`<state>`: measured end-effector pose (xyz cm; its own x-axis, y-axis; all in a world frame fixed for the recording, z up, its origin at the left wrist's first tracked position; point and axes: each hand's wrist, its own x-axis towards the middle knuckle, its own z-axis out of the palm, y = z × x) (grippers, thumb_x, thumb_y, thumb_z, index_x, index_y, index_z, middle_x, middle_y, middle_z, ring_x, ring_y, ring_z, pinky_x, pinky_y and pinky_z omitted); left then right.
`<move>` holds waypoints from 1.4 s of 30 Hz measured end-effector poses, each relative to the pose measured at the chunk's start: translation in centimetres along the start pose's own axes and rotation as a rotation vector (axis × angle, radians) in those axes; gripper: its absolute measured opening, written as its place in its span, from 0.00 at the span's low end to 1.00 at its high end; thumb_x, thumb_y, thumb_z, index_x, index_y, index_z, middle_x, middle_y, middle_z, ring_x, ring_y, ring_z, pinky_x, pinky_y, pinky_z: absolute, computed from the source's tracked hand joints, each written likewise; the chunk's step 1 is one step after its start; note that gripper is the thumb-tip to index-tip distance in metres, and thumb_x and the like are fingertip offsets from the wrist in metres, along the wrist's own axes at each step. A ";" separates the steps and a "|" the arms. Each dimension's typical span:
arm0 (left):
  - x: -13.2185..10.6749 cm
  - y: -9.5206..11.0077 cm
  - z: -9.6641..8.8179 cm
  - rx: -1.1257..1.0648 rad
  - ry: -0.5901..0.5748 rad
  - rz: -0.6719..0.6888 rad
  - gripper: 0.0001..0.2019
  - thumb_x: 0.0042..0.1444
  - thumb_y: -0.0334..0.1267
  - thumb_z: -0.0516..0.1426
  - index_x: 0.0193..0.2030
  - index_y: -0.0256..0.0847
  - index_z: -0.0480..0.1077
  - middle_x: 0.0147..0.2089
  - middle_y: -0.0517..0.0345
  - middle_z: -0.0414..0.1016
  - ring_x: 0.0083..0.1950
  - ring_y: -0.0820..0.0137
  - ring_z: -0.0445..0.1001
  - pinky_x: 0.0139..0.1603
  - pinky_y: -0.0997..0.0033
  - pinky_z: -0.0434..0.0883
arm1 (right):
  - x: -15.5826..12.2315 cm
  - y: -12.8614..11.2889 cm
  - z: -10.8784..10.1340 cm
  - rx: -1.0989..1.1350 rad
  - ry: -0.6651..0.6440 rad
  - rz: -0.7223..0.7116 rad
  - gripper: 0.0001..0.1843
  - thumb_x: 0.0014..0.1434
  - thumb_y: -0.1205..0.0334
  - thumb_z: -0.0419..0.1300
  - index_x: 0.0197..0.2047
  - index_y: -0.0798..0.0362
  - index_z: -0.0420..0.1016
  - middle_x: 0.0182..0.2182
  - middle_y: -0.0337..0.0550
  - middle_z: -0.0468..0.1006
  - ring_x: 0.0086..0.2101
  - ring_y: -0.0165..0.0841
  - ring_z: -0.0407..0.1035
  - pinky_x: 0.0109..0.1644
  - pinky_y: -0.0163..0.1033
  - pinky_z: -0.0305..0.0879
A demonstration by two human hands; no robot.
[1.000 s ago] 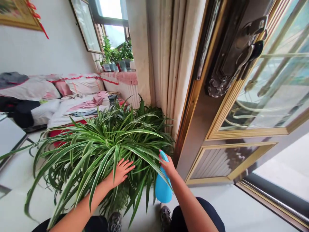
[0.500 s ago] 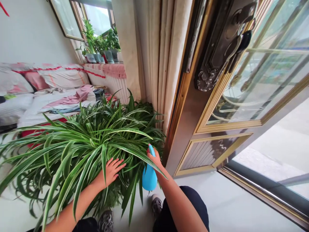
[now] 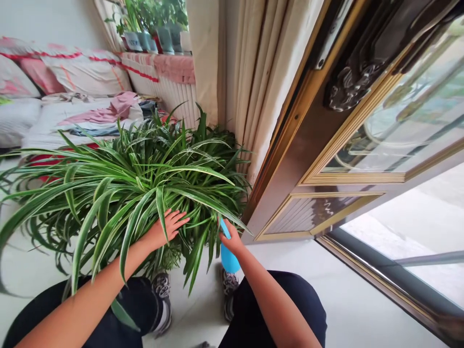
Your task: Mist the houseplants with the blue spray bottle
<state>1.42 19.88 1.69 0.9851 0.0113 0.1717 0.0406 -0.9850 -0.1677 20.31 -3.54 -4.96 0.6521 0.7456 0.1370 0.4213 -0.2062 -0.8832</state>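
Observation:
A big spider plant [image 3: 145, 179] with long green, white-edged leaves fills the middle of the view. My left hand [image 3: 166, 228] lies on its leaves, fingers stretched out and spread. My right hand [image 3: 230, 240] is closed around the top of a blue spray bottle [image 3: 229, 256], held at the plant's right edge under an arching leaf. The bottle's nozzle end is partly hidden by leaves and fingers. My knees and shoes [image 3: 161, 295] show below.
A brown and gold door [image 3: 326, 164] with glass panels stands open on the right, cream curtains [image 3: 246, 82] beside it. A bed with pink and white bedding [image 3: 79, 106] lies behind the plant. Small potted plants [image 3: 152, 29] stand on the windowsill. The floor [image 3: 362, 309] is pale tile.
The view has dropped and drawn closer to the plant. My right hand has lowered the blue bottle slightly under the leaves. My left hand stays on the leaves.

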 end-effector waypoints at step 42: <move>0.2 0.7 -0.4 -0.034 -0.108 -0.065 0.29 0.55 0.27 0.52 0.64 0.49 0.62 0.67 0.52 0.63 0.67 0.56 0.60 0.68 0.48 0.51 | -6.4 0.8 2.2 -0.520 -0.415 0.127 0.16 0.63 0.55 0.58 0.50 0.55 0.70 0.46 0.45 0.74 0.43 0.36 0.71 0.48 0.48 0.69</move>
<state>1.53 19.16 2.02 0.9928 0.0923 0.0758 0.1014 -0.9868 -0.1259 15.04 -7.10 -7.60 0.4644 0.8555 -0.2293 0.6735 -0.5092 -0.5359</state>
